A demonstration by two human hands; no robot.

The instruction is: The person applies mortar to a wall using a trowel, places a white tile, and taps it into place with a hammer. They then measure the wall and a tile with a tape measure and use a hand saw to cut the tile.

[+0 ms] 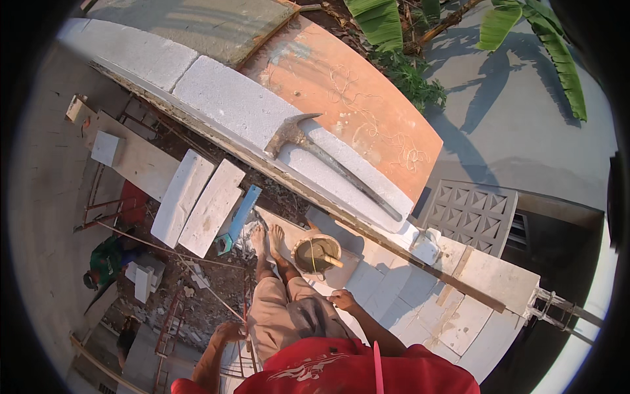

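Note:
My left hand [230, 331] hangs beside my left thigh, fingers loosely curled, with nothing visible in it. A red scaffold frame stands just past it. By my right thigh, my right hand [342, 299] is also curled closed, with no tool showing. A claw hammer [348, 176] with a worn metal head lies on the white block wall [230, 95] ahead. Near my bare feet stands a bucket [316, 253] of grey mortar, a light-coloured handle [332, 261] leaning out of it. A blue blade [245, 209] with a teal handle lies to the left of my feet.
Two white blocks [197, 203] rest on a plank [141, 154] at the left. Lower down, a person in green [105, 262] bends near more blocks. An orange board [354, 111] lies beyond the wall. A patterned vent block [469, 213] stands at right. Scaffold bars [167, 328] rise below.

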